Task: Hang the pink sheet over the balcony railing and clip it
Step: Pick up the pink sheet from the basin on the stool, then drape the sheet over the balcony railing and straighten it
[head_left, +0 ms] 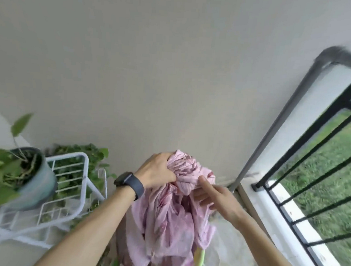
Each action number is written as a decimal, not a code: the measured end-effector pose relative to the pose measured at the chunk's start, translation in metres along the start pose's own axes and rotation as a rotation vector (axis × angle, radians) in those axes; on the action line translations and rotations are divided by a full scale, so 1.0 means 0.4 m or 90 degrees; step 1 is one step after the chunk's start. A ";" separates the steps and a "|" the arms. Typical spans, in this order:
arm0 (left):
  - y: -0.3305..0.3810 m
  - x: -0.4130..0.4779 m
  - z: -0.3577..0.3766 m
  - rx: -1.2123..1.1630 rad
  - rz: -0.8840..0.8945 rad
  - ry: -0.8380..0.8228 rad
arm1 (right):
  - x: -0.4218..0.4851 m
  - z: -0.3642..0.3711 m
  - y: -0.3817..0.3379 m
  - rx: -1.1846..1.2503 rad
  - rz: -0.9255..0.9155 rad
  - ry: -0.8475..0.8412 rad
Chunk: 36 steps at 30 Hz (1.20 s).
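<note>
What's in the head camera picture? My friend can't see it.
A left hand grips a bunched pink sheet over a green basket; the right hand touches it. Balcony railing on the right, potted plant on the left.
</note>
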<state>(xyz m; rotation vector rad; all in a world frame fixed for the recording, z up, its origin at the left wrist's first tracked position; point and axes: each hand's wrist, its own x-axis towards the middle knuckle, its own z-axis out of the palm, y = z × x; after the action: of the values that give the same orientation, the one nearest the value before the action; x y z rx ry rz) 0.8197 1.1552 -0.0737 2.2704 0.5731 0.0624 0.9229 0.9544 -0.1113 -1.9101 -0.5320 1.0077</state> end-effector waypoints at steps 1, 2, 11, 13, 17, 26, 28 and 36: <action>0.045 -0.005 -0.052 -0.005 0.022 0.010 | -0.030 -0.018 -0.037 -0.026 -0.070 0.030; 0.091 -0.012 -0.103 -0.005 0.045 0.023 | -0.058 -0.034 -0.070 -0.047 -0.141 0.077; 0.443 -0.093 -0.429 -0.060 0.229 0.094 | -0.135 -0.139 -0.366 -0.002 -0.420 0.074; 0.502 -0.107 -0.469 -0.061 0.264 0.094 | -0.136 -0.159 -0.433 -0.024 -0.459 0.026; 0.578 -0.131 -0.517 -0.073 0.302 0.088 | -0.152 -0.158 -0.558 0.075 -0.507 0.070; 0.443 -0.125 -0.369 -0.153 0.284 0.421 | -0.164 -0.216 -0.744 0.102 -0.555 0.489; 0.435 -0.107 -0.302 -0.184 0.287 0.365 | -0.162 -0.208 -0.760 0.083 -0.568 0.516; 0.428 -0.045 -0.256 -0.507 0.293 0.282 | -0.125 -0.218 -0.714 0.033 -0.538 0.603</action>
<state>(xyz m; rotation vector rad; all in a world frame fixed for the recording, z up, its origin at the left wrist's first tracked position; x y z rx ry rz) 0.8468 1.1157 0.1210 1.5479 0.1667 0.8764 0.9738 1.0231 0.1793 -1.6128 -0.6203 -0.4197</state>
